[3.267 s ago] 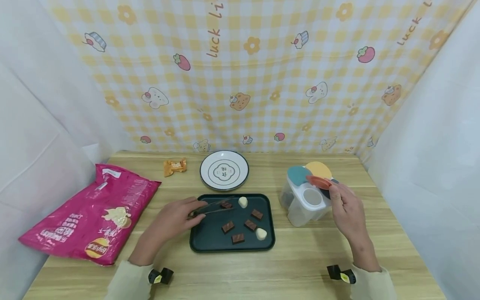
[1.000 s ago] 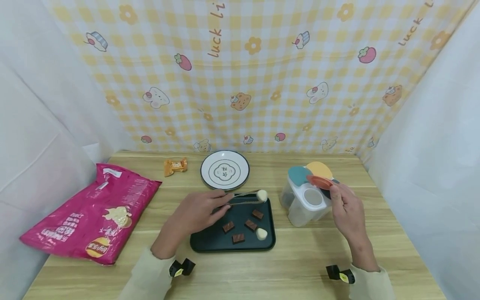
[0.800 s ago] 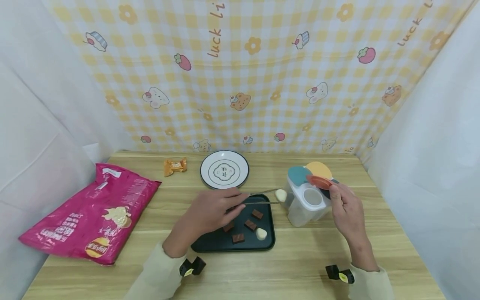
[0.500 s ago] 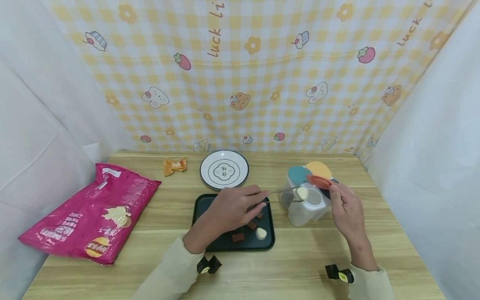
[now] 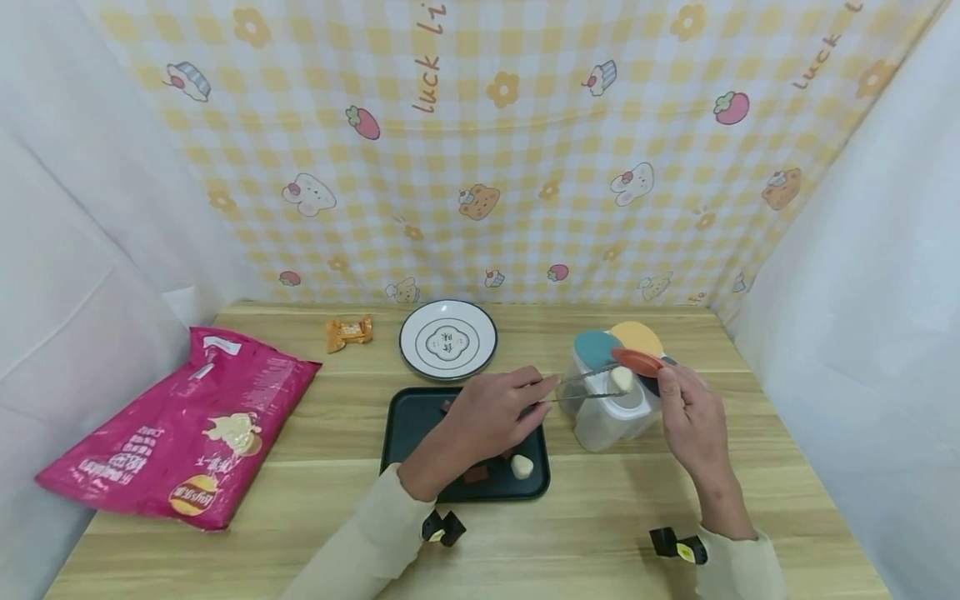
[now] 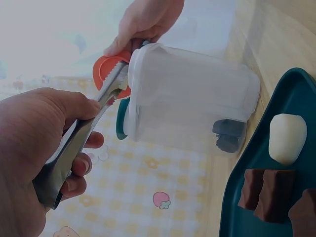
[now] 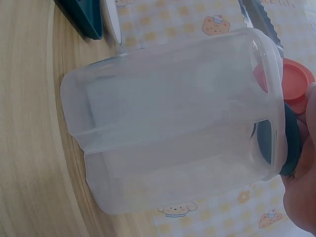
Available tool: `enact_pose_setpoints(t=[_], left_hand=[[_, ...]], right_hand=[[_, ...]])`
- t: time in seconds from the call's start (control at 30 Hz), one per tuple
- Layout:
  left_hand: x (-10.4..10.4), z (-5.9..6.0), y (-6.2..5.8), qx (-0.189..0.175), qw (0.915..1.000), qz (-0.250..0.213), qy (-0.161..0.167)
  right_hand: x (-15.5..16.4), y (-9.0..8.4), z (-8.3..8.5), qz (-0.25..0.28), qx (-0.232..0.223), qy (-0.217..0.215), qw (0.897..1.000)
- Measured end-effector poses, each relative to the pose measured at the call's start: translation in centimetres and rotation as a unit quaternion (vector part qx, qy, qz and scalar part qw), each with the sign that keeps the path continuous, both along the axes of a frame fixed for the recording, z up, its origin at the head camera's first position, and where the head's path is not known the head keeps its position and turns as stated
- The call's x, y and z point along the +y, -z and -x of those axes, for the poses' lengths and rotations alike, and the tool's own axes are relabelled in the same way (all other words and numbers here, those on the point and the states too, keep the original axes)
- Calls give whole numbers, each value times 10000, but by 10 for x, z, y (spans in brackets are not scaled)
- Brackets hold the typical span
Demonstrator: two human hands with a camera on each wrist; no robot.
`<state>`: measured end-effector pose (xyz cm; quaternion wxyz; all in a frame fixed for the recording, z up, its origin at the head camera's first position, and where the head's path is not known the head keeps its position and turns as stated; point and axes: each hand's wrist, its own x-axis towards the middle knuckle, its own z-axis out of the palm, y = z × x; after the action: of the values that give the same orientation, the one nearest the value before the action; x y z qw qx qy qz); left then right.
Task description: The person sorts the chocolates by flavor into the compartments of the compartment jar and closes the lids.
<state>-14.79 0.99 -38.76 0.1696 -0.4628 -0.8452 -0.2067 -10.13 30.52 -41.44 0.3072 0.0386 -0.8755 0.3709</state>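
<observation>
My left hand (image 5: 534, 398) grips metal tongs (image 5: 587, 386) that pinch a white candy (image 5: 621, 378). The candy hangs over the open compartment of a clear divided container (image 5: 609, 417). My right hand (image 5: 666, 382) pinches the container's lifted orange-red lid flap (image 5: 637, 361). In the left wrist view the tongs (image 6: 74, 148) reach over the container's (image 6: 192, 103) rim beside the flap (image 6: 106, 71), and dark pieces (image 6: 229, 136) lie inside it. The dark tray (image 5: 416, 417) holds one white candy (image 5: 521, 467) and brown chocolates (image 6: 266, 190).
A white plate (image 5: 448, 339) sits behind the tray, with an orange wrapped sweet (image 5: 348, 332) to its left. A pink chips bag (image 5: 180, 425) lies at the table's left. Teal (image 5: 597, 348) and yellow (image 5: 637, 337) lid flaps stand open on the container.
My left hand lifted a white candy off the tray with the tongs and carried it right, up over the container. The right hand kept holding the orange-red flap.
</observation>
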Motion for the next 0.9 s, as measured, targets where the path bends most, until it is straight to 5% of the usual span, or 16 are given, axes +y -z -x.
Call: enact_pose_setpoints(t=[0.33,0.9], left_hand=[[-1,1,0,-185,9998,-36,-117],[-12,-1,4,112,9990,-426,-95]], right_hand=[[0,-1,1,-8,37,-62,10000],[0,0,2,-57,91,-109,9999]])
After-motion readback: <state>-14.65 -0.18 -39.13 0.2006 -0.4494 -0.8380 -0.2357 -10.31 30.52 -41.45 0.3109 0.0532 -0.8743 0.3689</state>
